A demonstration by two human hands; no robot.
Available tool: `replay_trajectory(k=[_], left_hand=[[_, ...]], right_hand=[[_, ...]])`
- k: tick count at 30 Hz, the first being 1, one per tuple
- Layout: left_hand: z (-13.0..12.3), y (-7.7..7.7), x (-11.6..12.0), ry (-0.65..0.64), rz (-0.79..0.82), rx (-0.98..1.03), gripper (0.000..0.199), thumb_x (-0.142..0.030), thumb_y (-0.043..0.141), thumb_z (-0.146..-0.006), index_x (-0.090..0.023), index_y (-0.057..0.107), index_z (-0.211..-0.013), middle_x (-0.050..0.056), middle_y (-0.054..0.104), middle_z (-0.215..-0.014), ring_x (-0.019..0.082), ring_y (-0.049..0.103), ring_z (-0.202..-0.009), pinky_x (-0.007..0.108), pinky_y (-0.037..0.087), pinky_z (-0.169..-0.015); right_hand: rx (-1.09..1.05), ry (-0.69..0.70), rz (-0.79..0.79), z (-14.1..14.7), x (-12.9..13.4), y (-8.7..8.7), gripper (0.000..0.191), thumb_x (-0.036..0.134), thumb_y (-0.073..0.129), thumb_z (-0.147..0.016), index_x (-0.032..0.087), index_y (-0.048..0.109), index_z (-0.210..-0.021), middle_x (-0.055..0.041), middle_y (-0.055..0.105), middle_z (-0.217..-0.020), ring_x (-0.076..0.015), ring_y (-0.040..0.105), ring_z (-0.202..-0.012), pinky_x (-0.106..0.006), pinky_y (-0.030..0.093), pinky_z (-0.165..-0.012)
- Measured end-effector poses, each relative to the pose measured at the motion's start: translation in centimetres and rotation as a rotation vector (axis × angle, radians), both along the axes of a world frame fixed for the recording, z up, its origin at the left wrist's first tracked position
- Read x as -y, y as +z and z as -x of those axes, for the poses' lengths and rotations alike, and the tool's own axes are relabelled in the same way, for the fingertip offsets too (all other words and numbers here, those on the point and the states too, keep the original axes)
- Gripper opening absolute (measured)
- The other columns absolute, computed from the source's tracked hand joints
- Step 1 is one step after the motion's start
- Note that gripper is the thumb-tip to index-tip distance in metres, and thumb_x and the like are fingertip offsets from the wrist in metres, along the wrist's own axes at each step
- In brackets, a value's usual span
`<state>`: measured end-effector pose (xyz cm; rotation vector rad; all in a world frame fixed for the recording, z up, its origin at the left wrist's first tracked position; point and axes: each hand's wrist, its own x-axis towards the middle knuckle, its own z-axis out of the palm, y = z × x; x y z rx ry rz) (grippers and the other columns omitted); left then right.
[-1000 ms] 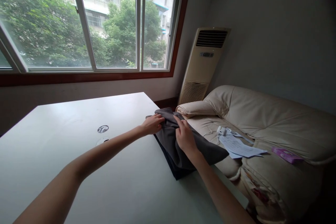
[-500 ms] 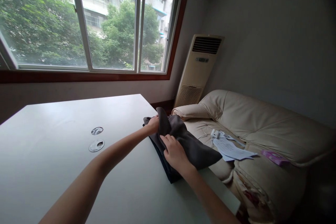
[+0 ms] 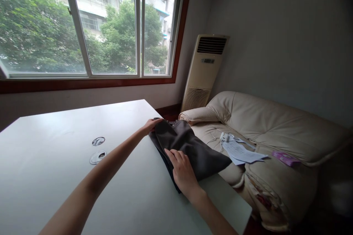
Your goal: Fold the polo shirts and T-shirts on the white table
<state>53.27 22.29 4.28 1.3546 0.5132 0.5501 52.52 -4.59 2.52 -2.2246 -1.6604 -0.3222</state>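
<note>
A dark grey garment (image 3: 204, 150), folded and wrinkled, lies along the right edge of the white table (image 3: 132, 198). Its pointed corner sticks out past the edge toward the sofa. Beneath it, a navy cloth (image 3: 168, 165) shows as a dark strip on the near left side. My left hand (image 3: 152, 125) grips the garment's far left corner, its fingertips partly lost against the fabric. On the near part of the garment rests my right hand (image 3: 182, 172), fingers stretched out over the cloth.
Two round metal-rimmed fittings, a far one (image 3: 98, 141) and a near one (image 3: 97, 157), are set in the tabletop. Right of the table stands a cream sofa (image 3: 264, 125) with papers (image 3: 242, 151) and a purple box (image 3: 285, 158). A floor-standing air conditioner (image 3: 204, 69) is behind, near the window.
My left hand has moved a little left and farther away, laying the raised grey flap down flat. My right hand stays on the garment. The view has shifted slightly.
</note>
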Motion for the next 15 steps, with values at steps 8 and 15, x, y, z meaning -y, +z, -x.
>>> replay_trajectory(k=[8, 15], left_hand=[[0.1, -0.4, -1.0, 0.256, -0.366, -0.019, 0.024, -0.02, 0.054, -0.079, -0.013, 0.061, -0.101, 0.006, 0.066, -0.09, 0.018, 0.061, -0.082, 0.029, 0.05, -0.073], [5.5, -8.9, -1.5, 0.342, -0.723, -0.38, 0.039, -0.018, 0.052, -0.085, -0.014, 0.048, -0.123, 0.012, 0.063, -0.105, 0.026, 0.057, -0.105, 0.041, 0.043, -0.094]], right_hand=[[-0.046, 0.037, -0.195, 0.0, 0.9, -1.8, 0.078, -0.01, 0.029, -0.075, 0.025, 0.041, -0.144, -0.0054, 0.053, -0.138, -0.0183, 0.048, -0.128, -0.041, 0.044, -0.108], [0.063, 0.06, -0.079, 1.2, 2.4, -5.5, 0.078, -0.004, 0.039, -0.072, 0.019, 0.037, -0.147, -0.0059, 0.039, -0.153, -0.0217, 0.033, -0.142, -0.05, 0.029, -0.118]])
